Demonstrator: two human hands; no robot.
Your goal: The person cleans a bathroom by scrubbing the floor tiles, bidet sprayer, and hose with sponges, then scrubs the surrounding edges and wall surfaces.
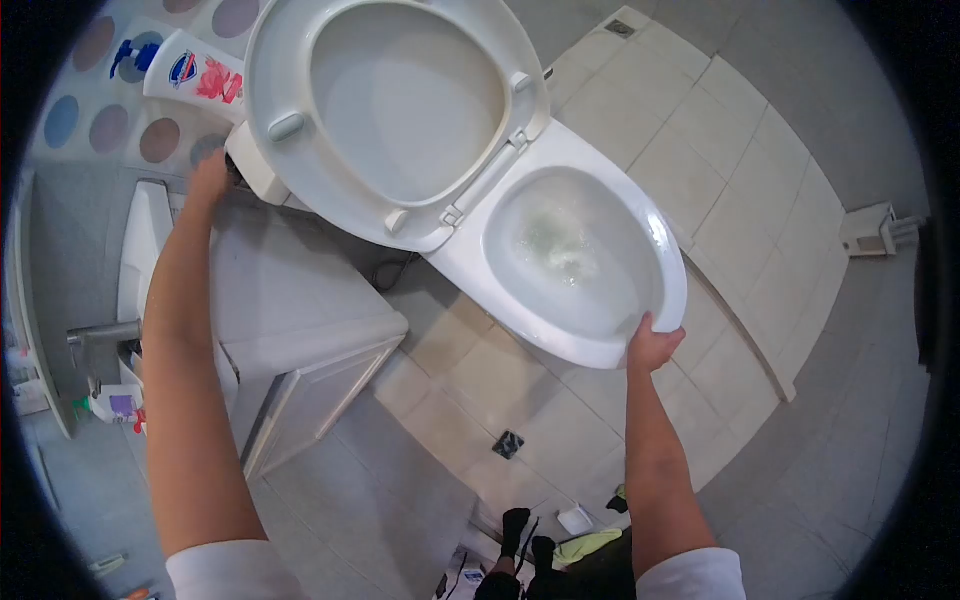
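White ceramic toilet bowl (672, 280), its rim held in the closed right hand (653, 343); churning water (558, 243) within; left hand (209, 175) beside the tank (257, 168), finger spread indeterminable; raised seat (280, 75), liable to drop if knocked; splashes could loosen the grip.

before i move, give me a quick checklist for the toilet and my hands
- Seat and lid raised: ok
- Right hand on the bowl rim: ok
- Left hand has a firm grip by the tank: cannot tell, fingers partly hidden
- Water calm: not ok, bubbly and disturbed
- Pump bottle clear of the seat: cannot tell, the seat overlaps it in view
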